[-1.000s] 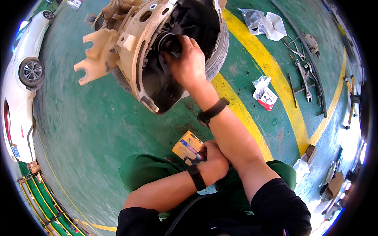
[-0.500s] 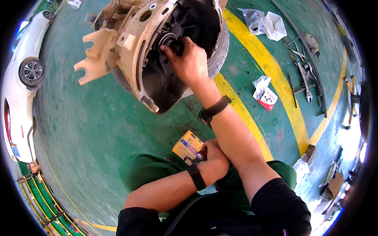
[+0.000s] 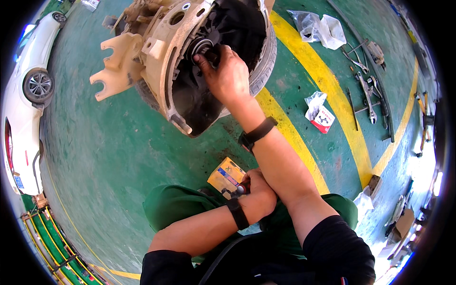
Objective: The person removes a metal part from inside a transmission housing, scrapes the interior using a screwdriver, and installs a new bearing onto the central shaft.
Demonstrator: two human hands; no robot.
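- Touching the black ring [image 3: 200,46] inside the tan housing [image 3: 165,59] with right hand's [image 3: 229,78] thumb and curled fingers; cannot tell whether pinching, fingertips being hidden.
- Gripping a red-ended tool [image 3: 241,189] in left hand's [image 3: 260,189] curled fingers.

Vehicle workshop, white car [image 3: 20,107], green floor [image 3: 104,156], wrenches [image 3: 367,96], large metal housing [image 3: 166,37]

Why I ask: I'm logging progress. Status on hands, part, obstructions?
Right hand in tan metal housing, touching dark ring-shaped part. Left hand holding small red-and-grey object by yellow cardboard box. Obstruction: right hand, partly hiding that part.
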